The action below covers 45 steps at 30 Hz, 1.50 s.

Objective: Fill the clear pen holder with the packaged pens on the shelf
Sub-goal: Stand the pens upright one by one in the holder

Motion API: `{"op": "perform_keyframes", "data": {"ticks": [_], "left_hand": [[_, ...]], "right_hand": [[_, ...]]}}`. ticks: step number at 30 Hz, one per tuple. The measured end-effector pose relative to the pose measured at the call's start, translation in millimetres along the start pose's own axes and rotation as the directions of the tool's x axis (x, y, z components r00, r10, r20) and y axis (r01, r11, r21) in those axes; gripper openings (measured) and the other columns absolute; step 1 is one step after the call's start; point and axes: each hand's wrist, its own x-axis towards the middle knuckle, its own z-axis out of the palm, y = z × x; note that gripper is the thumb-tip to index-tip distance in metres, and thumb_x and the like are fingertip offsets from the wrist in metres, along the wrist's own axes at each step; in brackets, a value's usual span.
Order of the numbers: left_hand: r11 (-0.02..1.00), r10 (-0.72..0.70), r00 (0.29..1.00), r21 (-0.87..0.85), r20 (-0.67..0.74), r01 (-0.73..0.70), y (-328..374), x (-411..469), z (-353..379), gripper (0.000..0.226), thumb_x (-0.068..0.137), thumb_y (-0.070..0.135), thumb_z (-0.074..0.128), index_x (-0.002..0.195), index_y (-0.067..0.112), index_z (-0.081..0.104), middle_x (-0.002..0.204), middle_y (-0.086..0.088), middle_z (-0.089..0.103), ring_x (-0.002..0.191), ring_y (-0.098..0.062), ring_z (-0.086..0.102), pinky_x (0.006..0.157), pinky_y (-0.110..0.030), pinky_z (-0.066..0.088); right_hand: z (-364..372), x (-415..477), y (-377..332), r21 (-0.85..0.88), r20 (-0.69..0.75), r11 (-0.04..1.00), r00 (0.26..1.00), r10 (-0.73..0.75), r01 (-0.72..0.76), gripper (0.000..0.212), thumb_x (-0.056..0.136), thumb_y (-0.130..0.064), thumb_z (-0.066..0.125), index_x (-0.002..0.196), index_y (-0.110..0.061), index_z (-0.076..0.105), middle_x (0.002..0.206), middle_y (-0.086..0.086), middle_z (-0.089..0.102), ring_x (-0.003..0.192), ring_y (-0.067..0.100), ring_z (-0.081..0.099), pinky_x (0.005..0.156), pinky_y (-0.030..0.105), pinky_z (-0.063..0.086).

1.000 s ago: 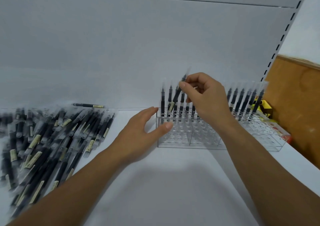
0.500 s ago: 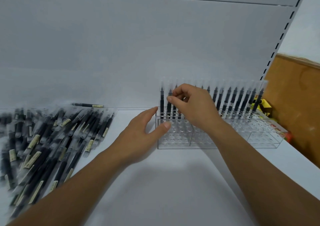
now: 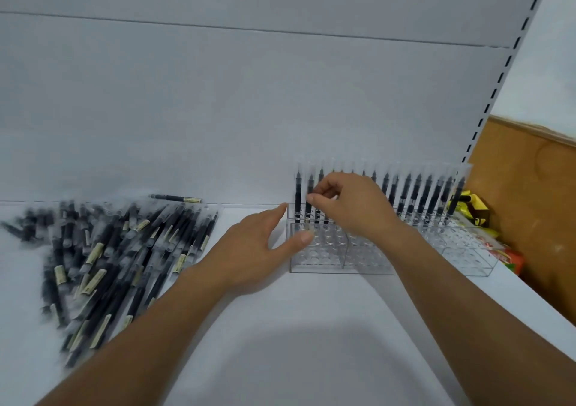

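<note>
Far left, at nine o'clock in the view: a loose pile of packaged pens (image 3: 118, 256), black barrels in clear sleeves, spread over the white shelf (image 3: 296, 327). A lone pen (image 3: 174, 199) lies apart at the pile's one o'clock, against the back panel. Left hand (image 3: 255, 246) sits mid-frame, fingers straight and relaxed, holding nothing. Its fingertips are against the left end of the clear pen holder (image 3: 327, 263) and its thumb is on the front wall, seemingly steadying it. The holder stands just right of centre, at the hand's three o'clock. Right hand (image 3: 355, 209) is above the holder's left end, thumb and forefinger pinching a packaged pen (image 3: 309, 187) that stands upright among the rear holes; whether it is fully seated cannot be told. Back row of pens (image 3: 420, 193) runs the whole length toward three o'clock, and a few more stand just in front of it at the left end. All nearer rows of holes show empty. Far right: yellow packets (image 3: 470, 209) and a brown board (image 3: 530, 203). Judgement: early in the job, about one row filled, most holes open, and the large pile not yet drawn down.
</note>
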Motion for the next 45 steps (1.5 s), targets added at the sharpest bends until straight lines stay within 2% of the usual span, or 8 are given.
{"op": "perform_keyframes", "data": {"ticks": [5,10,14,20,26,33,37,45], "left_hand": [[0.975,-0.093,0.996,0.205,0.014,0.088,-17,-18,-34,0.08,0.083,0.072,0.046,0.15,0.034,0.027,0.156,0.014,0.027,0.143,-0.008,0.024,0.114,-0.03,0.022],[0.933,-0.076,0.982,0.335,-0.176,0.132,-60,-75,-62,0.069,0.086,0.069,0.044,0.143,0.03,0.042,0.146,0.01,0.045,0.133,-0.009,0.039,0.107,-0.026,0.032],[0.908,-0.128,0.952,0.354,-0.276,0.225,-85,-124,-58,0.09,0.073,0.082,0.015,0.147,0.035,0.033,0.156,0.014,0.027,0.145,-0.006,0.016,0.119,-0.027,0.012],[0.916,-0.176,0.943,0.305,-0.282,0.262,-95,-132,-41,0.072,0.088,0.073,0.032,0.151,0.041,0.016,0.16,0.02,-0.001,0.146,-0.002,-0.014,0.118,-0.033,-0.014],[0.927,-0.153,0.955,0.298,-0.254,0.228,-97,-118,-39,0.077,0.081,0.075,0.027,0.15,0.042,0.023,0.159,0.021,0.003,0.146,-0.001,-0.01,0.117,-0.032,-0.013],[0.988,-0.042,0.852,0.107,-0.522,0.114,-97,-121,-44,0.042,0.092,0.044,0.056,0.131,0.03,0.058,0.14,0.015,0.051,0.125,0.012,0.033,0.117,-0.037,0.026],[0.974,-0.131,0.744,0.053,-0.655,0.219,-101,-117,-56,0.033,0.092,0.033,0.062,0.124,0.028,0.063,0.127,0.011,0.06,0.119,-0.004,0.048,0.107,-0.034,0.037],[0.847,-0.446,0.783,0.078,-0.435,0.526,-114,-86,-94,0.048,0.09,0.044,0.06,0.132,0.022,0.054,0.124,0.001,0.061,0.103,-0.017,0.059,0.086,-0.029,0.043]], "right_hand": [[-18,-19,-33,-0.077,-0.032,0.994,0.996,-0.086,0.083,0.016,0.093,-0.043,0.058,0.097,-0.032,0.069,0.088,-0.019,0.067,0.083,0.005,0.062,0.077,0.027,0.05],[21,-38,-95,0.034,0.17,0.947,0.932,-0.321,0.32,0.015,0.094,-0.037,0.056,0.1,-0.032,0.069,0.1,-0.015,0.069,0.092,0.009,0.063,0.086,0.029,0.049],[80,-36,-118,0.006,0.374,0.886,0.821,-0.431,0.463,0.035,0.098,-0.042,0.048,0.13,-0.029,0.056,0.135,-0.004,0.055,0.125,0.019,0.049,0.103,0.036,0.04],[124,-32,-106,0.022,0.449,0.913,0.812,-0.373,0.407,0.061,0.099,-0.059,0.033,0.154,-0.034,0.021,0.164,-0.003,0.009,0.15,0.017,0.008,0.121,0.035,0.011],[122,-34,-99,0.037,0.254,0.907,0.874,-0.415,0.42,0.032,0.1,-0.046,0.043,0.118,-0.029,0.063,0.117,-0.011,0.06,0.111,0.017,0.056,0.089,0.033,0.047],[116,-34,-96,-0.03,0.152,0.936,0.927,-0.343,0.351,0.02,0.092,-0.026,0.052,0.099,-0.022,0.069,0.107,-0.005,0.06,0.091,0.016,0.055,0.078,0.03,0.048],[114,-36,-95,-0.054,0.174,0.953,0.942,-0.286,0.299,0.019,0.095,-0.035,0.053,0.103,-0.021,0.063,0.104,-0.002,0.056,0.086,0.016,0.051,0.071,0.028,0.04],[110,-40,-99,-0.086,0.241,0.964,0.944,-0.223,0.25,0.036,0.097,-0.044,0.046,0.125,-0.021,0.048,0.106,0.001,0.054,0.08,0.02,0.049,0.069,0.031,0.039]]}}
